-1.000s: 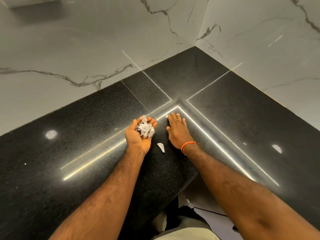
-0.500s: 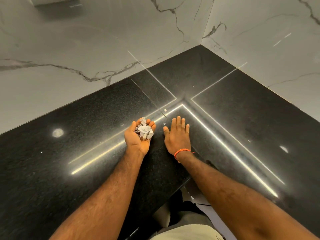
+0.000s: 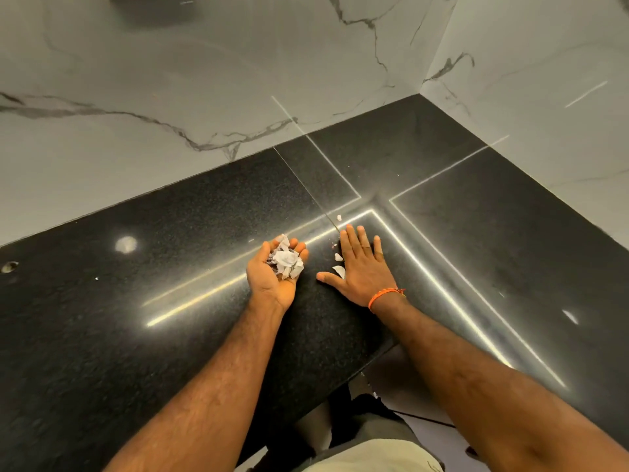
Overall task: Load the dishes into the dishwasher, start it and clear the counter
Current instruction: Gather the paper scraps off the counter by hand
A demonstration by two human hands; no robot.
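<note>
My left hand point(image 3: 272, 277) lies palm up on the black granite counter point(image 3: 136, 335) and cups a pile of white scraps point(image 3: 286, 260), its fingers curled round them. My right hand point(image 3: 362, 270) lies flat, palm down, fingers straight and spread, just right of it. Two white scraps point(image 3: 338, 267) lie on the stone against its thumb side. One more small scrap point(image 3: 339, 218) sits just beyond the fingertips. An orange band circles my right wrist.
The counter bends in an L into a corner between white marble walls point(image 3: 170, 97). A few tiny crumbs point(image 3: 399, 174) lie near the corner. A small hole point(image 3: 9, 266) shows at the counter's far left. The counter's front edge point(image 3: 340, 390) runs below my forearms.
My right hand has slid over the counter and its fingers have spread, with two loose scraps now by its thumb side. The left hand has kept its pile. The view shifted left.
</note>
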